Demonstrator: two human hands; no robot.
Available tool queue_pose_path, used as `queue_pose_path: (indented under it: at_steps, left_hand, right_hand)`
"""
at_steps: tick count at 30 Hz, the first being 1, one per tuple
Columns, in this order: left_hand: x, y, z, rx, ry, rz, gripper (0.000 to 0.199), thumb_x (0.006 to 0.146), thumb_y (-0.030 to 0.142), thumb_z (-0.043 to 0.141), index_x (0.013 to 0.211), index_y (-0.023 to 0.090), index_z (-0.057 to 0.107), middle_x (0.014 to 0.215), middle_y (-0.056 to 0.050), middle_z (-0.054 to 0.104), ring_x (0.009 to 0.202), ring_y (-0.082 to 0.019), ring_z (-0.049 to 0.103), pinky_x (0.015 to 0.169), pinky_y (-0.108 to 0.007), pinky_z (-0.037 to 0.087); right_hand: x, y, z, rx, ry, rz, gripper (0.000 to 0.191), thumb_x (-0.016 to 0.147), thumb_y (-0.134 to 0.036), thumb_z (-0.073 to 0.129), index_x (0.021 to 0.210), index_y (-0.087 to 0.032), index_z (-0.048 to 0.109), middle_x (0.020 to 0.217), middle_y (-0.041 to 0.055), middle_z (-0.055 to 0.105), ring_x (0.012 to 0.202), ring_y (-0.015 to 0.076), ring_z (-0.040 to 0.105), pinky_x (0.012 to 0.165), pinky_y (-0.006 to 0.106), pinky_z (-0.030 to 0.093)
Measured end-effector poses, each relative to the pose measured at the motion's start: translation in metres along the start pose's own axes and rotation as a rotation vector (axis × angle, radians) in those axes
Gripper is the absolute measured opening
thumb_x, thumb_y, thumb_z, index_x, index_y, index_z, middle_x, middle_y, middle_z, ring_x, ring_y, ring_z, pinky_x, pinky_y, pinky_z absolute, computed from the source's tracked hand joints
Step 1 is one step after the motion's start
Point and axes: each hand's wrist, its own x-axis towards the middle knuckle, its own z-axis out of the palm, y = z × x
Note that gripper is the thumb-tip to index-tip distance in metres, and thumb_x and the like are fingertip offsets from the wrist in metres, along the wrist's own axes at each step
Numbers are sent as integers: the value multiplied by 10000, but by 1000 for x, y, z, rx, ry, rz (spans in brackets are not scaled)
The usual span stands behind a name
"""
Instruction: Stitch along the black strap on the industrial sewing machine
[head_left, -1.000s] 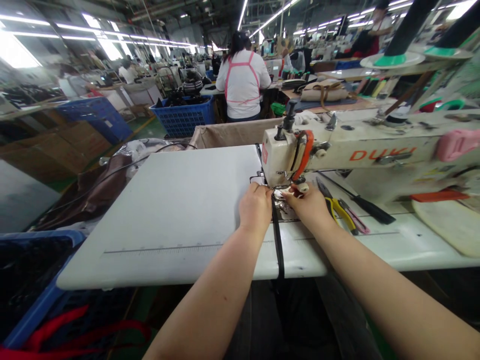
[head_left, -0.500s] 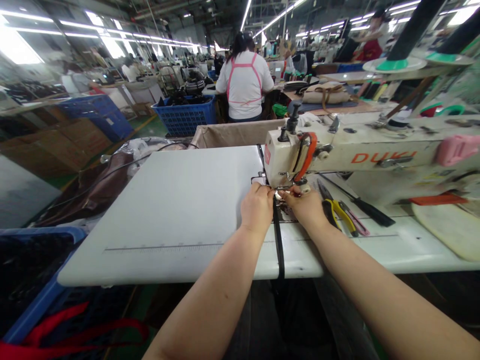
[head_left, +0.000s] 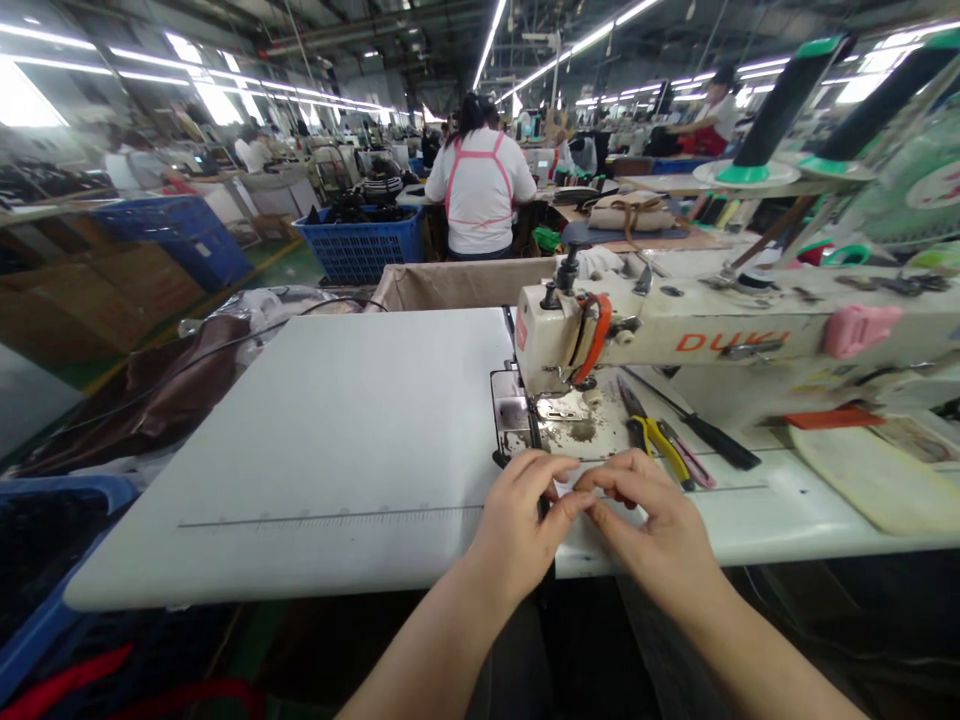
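Just in front of the sewing machine (head_left: 645,330), my two hands meet fingertip to fingertip over the table's front part. My left hand (head_left: 517,515) is closed around a narrow black strap (head_left: 534,430), which comes from beside the needle plate (head_left: 570,415) and passes under the fingers. Beside it my right hand (head_left: 656,520) is pinched, its thumb and fingertips against the left ones; whatever lies between them is too small to make out. Right of the needle area lie yellow-and-black pliers (head_left: 664,445), a pink cutter (head_left: 694,465) and a black-handled screwdriver (head_left: 724,440).
A white table (head_left: 360,420) with a printed ruler line extends to the left. Blue crates (head_left: 67,510) stand at its left edge. A fabric-lined bin (head_left: 450,282) is behind the table. Further back, a person in a pink-strapped apron (head_left: 480,190) sits facing away.
Both hands have come back from under the presser foot toward the table's front edge, uncovering the needle plate. The camera view has shifted slightly.
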Motion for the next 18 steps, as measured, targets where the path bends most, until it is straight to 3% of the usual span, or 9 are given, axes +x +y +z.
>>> queue_pose_path:
  at_steps: [5,10,14,18]
  left_hand:
    - [-12,1,2,-50,50,3,91,988,229,708,954,198,787,891,-38,676,763,-141,632,703,-248,543]
    - [-16,4,-2,-78,1,-31,101,956,171,735,977,199,830,891,-41,684,796,-144,651,729,-242,538]
    - [-21,11,-3,-177,-63,-146,96,921,175,773,945,217,856,864,-34,676,742,-130,623,696,-237,520]
    - [-22,18,-6,-320,-140,-266,55,870,239,841,913,225,873,828,-35,662,701,-124,583,648,-238,484]
  right_hand:
    - [-4,0,-14,-10,-1,101,126,914,-315,734,821,-264,802,763,26,631,708,204,597,626,334,484]
    - [-10,-4,-22,-31,-63,68,131,931,-331,733,835,-272,800,774,16,633,729,198,619,651,330,486]
    - [-8,-2,-22,-38,-133,38,165,973,-355,697,860,-270,781,793,17,649,746,196,646,660,325,516]
    - [7,13,-50,-227,1,-68,164,1013,-388,664,1005,-267,774,912,53,728,836,221,685,752,368,542]
